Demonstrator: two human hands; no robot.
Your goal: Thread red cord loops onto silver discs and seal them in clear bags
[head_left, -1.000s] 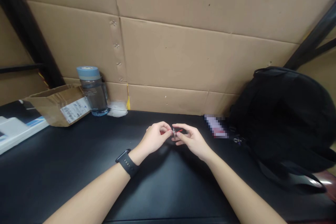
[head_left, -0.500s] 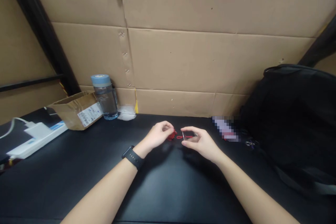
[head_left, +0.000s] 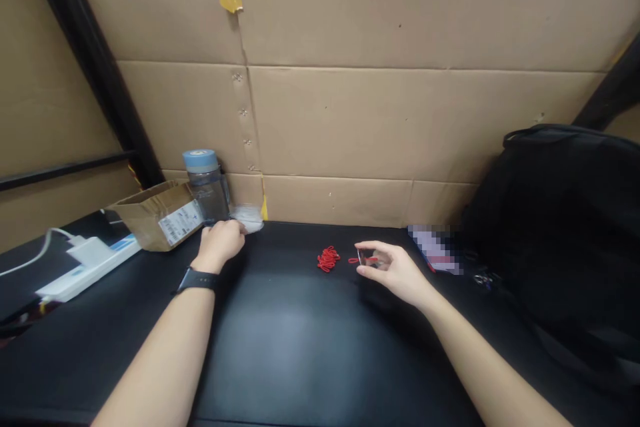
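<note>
- The left hand (head_left: 223, 243) is now reaching beside the crumpled translucent plastic wrap (head_left: 254, 221), having left the looped red cord bundle (head_left: 328, 259) (its grip is hidden; I cannot tell).
- The right hand (head_left: 403, 275) alone is holding the work, pinching a thin, shiny flat piece (head_left: 361, 257) near the bundle.
- Red cord is showing on both sides of it.

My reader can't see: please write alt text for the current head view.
A right hand holds a small thin object with a red loop, beside a red cord bundle on a black table. The left hand is near a blue-lidded bottle; a black backpack sits right.
</note>
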